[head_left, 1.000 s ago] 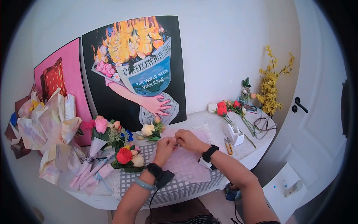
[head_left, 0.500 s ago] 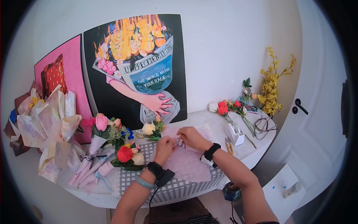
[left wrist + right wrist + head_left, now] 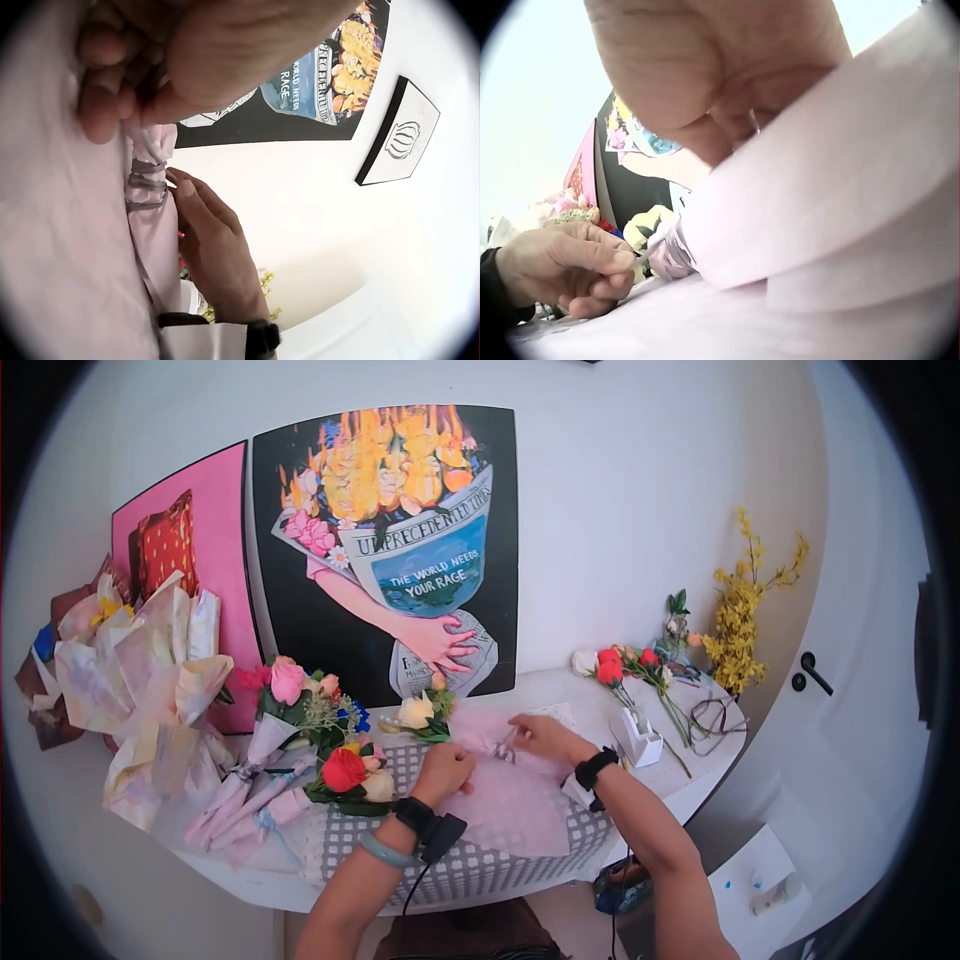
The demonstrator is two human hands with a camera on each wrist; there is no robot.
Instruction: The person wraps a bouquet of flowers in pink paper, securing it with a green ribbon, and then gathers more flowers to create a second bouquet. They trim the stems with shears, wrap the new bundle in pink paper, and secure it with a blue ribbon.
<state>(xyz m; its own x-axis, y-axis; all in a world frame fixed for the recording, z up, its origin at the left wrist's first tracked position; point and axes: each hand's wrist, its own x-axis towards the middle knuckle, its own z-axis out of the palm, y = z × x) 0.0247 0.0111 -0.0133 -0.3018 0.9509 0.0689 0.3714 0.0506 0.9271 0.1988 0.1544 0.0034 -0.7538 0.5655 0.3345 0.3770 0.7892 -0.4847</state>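
Pale pink wrapping paper [image 3: 510, 810], gathered into a bundle, lies on the grey checked cloth. A thin greyish ribbon [image 3: 148, 184] is wound several times around its gathered neck. My left hand [image 3: 443, 772] is just left of that neck; in the right wrist view, its thumb and fingers [image 3: 621, 262] pinch a pale end of the ribbon. On the other side is my right hand [image 3: 548, 738], whose thumb and index finger grip a ribbon end beside the windings in the left wrist view. What the bundle wraps is hidden inside the paper.
Wrapped flower bouquets [image 3: 290, 730] and a cream rose [image 3: 416, 711] lie left and behind. A white tape dispenser [image 3: 637, 738], red roses [image 3: 609, 666] and glasses [image 3: 718, 718] are on the right. A painting [image 3: 390, 550] leans against the wall.
My hands were together over the bundle and have drawn apart, the right one moving rightward. The ribbon-wound neck now shows between them. The head view has shifted slightly.
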